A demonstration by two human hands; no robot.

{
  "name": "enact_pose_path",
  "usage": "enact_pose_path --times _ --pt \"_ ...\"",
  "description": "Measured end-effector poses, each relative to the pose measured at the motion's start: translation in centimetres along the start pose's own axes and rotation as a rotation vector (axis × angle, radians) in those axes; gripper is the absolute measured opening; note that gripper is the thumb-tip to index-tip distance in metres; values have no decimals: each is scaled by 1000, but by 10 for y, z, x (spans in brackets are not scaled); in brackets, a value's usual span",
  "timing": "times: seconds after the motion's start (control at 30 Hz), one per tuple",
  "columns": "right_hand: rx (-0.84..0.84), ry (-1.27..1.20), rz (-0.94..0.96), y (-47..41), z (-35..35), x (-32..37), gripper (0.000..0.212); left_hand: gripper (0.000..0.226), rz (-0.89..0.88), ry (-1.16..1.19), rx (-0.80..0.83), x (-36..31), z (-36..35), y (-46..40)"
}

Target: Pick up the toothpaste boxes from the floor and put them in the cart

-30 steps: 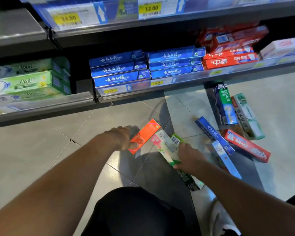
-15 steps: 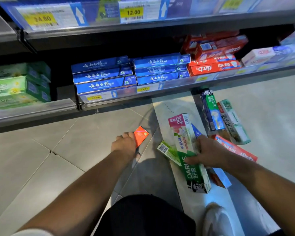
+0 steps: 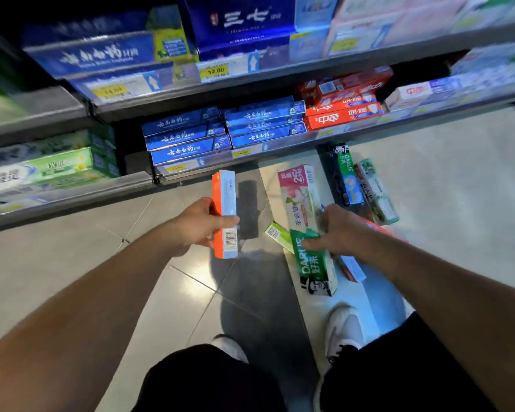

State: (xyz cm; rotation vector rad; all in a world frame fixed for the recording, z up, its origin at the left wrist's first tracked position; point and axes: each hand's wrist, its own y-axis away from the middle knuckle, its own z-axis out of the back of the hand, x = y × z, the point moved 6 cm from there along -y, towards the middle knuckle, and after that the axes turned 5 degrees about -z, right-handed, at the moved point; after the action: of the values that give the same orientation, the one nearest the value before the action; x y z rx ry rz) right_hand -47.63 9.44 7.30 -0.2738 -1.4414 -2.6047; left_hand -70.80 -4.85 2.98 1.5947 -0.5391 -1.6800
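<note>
Lifting clear of the floor (image 3: 72, 263): two boxes, one per hand, both of which lay low against the tiles half a second ago.

Left hand (image 3: 202, 226): fingers and thumb wrapped round the orange box (image 3: 225, 215), now upright at centre frame, barcode end downward.

Right hand (image 3: 338, 230): gripping the green-and-pink Darlie box (image 3: 305, 227) near its middle, long axis running up the frame, raised above the pile.

Remaining on the floor: a small green box (image 3: 277, 234) just left of the right hand; a blue-and-green box (image 3: 347, 176) and a pale green box (image 3: 376, 191) side by side at right centre; a red box (image 3: 381, 230) and a blue-and-white box (image 3: 353, 267) mostly hidden beneath the right forearm.

Meaning for the task: two of seven visible boxes are picked; none is yet carted. The cart is not in view.

Edges and room: the bottom shelf lip (image 3: 72, 193) juts out across the upper half of the frame, close ahead of both raised boxes. Open floor lies at left and far right; knees and white shoes (image 3: 344, 325) crowd the lower frame. Withdrawal toward the body looks freest.
</note>
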Motion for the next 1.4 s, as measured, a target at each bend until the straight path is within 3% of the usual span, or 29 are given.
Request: enact_pose_path --times 0.23,0.4,0.67,0.83,1.0,1.1,1.4 --pt "-8 -100 45 161 79 40 58 35 -18 31 1 -115 19 180" --pt "-26 -243 79 313 161 65 51 59 -42 -6 23 -228 23 333" --pt "-158 -579 4 480 270 29 53 22 -214 -246 111 -384 -15 457" --pt "-257 -750 -54 534 315 -39 48 32 -264 -406 174 -455 -70 477" --pt "-351 -861 -94 579 370 -147 51 41 -372 -444 236 -534 -178 489" --pt "-415 -945 -108 605 408 -229 50 19 -443 -488 311 -577 -270 492" --pt "-582 -1054 -183 667 486 -420 45 14 -472 -475 483 -656 -498 497"
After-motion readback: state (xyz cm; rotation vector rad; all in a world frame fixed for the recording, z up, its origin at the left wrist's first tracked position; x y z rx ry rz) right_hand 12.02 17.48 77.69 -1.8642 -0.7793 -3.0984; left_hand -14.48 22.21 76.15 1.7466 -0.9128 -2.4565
